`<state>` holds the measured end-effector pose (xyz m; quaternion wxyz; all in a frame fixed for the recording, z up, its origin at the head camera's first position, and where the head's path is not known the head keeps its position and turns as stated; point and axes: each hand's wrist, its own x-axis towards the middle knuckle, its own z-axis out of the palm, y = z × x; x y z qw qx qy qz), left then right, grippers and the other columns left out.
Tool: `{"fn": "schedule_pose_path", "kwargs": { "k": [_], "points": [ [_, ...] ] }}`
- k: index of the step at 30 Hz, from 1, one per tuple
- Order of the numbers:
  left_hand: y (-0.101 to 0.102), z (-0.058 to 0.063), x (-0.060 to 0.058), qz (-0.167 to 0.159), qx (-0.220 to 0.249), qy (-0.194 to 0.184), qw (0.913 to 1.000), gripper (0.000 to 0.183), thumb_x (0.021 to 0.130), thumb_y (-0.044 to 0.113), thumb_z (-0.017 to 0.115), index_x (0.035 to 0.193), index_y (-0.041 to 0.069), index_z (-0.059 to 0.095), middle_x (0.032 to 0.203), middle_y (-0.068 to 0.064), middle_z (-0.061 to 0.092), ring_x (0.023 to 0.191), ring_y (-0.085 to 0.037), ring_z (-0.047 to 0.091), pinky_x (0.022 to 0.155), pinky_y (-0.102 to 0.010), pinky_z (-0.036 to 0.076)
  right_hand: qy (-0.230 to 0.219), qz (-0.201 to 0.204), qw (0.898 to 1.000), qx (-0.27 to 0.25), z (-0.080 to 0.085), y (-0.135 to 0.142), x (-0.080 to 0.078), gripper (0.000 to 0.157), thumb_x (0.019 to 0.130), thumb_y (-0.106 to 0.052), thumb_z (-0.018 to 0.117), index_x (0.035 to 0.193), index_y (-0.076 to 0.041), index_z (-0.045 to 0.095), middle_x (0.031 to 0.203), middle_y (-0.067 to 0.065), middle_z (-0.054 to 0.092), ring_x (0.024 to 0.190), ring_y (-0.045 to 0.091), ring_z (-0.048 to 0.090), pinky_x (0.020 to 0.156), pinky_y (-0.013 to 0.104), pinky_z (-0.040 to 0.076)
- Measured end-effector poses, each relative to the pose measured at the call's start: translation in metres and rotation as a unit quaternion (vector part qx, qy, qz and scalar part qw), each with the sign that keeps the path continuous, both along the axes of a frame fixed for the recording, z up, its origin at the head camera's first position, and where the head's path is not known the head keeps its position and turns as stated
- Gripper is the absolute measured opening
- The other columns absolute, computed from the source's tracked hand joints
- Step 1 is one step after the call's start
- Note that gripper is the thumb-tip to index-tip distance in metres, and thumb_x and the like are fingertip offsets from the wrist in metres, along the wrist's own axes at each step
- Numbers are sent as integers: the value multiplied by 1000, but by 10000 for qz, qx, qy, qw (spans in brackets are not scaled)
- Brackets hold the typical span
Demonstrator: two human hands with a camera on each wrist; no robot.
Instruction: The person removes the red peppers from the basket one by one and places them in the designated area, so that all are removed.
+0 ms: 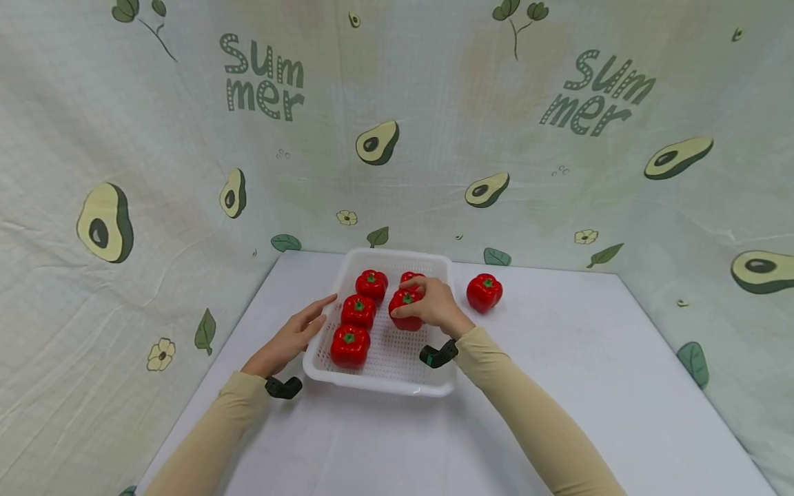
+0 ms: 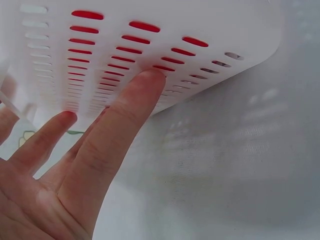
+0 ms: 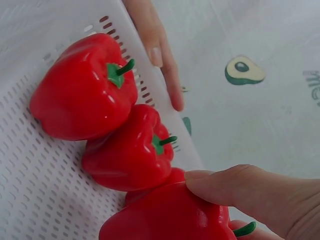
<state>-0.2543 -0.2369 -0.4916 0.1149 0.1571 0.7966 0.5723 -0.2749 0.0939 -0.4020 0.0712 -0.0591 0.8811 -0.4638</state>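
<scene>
A white perforated basket (image 1: 397, 390) stands on the table. My right hand (image 1: 438, 304) pinches a red bell pepper (image 1: 403, 299) with a green stem between thumb and fingers, over the basket's right half. Another bell pepper (image 1: 409, 276) shows just behind it, partly covered by that hand. Along the left side of the basket, three bell peppers (image 1: 350, 346) form a row. My left hand (image 1: 290, 339) is at the basket's left side with fingers extended. In the left wrist view, its thumb (image 2: 127, 112) lies against the slotted outer wall.
One more red bell pepper (image 1: 484, 293) sits on the white table (image 1: 577, 358), to the right of the basket. A cloth (image 1: 428, 89) printed with avocados and lettering hangs behind and along both sides.
</scene>
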Motion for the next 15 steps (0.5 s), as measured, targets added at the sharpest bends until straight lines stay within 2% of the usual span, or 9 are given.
{"fn": "schedule_pose_path", "kwargs": {
  "k": [8,15],
  "points": [
    [-2,0,-1,-31,-5,-30,10000,60,117,34,53,174,28,32,179,-19,24,151,-56,41,101,-62,59,1,13,9999,-124,11,5,3,63,87,-19,94,144,-9,69,134,20,66,122,39,61,86,46,66],
    [-1,0,-2,-53,18,-32,10000,61,117,34,53,174,29,33,179,-18,24,151,-56,41,100,-62,59,65,-71,9999,-115,22,11,5,61,87,-19,93,143,-10,70,139,21,61,128,41,57,91,48,65]
  ]
}}
